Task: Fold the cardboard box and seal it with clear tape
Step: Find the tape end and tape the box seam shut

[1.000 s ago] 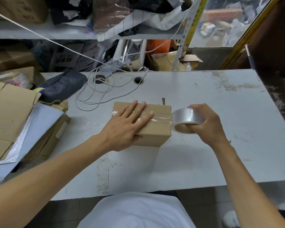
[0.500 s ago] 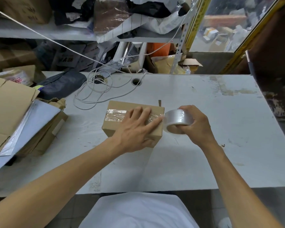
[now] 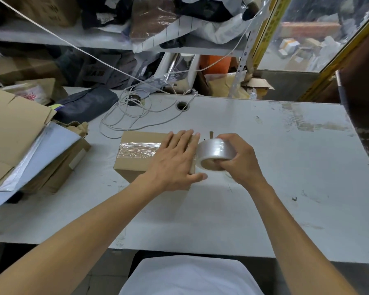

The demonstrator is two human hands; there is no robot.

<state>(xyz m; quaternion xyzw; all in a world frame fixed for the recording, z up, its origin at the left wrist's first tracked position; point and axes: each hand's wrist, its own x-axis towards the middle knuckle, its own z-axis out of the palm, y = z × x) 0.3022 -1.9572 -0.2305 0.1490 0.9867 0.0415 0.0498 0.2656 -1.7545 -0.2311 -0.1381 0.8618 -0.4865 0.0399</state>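
We saw a closed box [image 3: 136,165] lying on the white table [image 3: 285,188], a little left of the middle, with a strip of clear tape [image 3: 139,150] running left to right across its top. The left hand [image 3: 177,160] lay flat on the right part of the box top, fingers straight and close together, pointing to the far side, the thumb down by the near right corner. It pressed rather than gripped.

Just beside the right end of the box the right hand [image 3: 237,160] held the tape roll [image 3: 216,154], fingers curled over its far rim and into its core. The roll stood tilted, its open core facing near and left, and it touched or nearly touched the box's right edge; we could not tell which.

At the left edge of the table lay a stack of flat cardboard [image 3: 11,128] and white mailers [image 3: 49,145]. A loose coil of white cable [image 3: 124,118] lay on the far part of the table, beside a round hole [image 3: 182,105]. A dark bag [image 3: 87,103] sat to the far left. Cluttered shelves [image 3: 73,39] stood behind the table.
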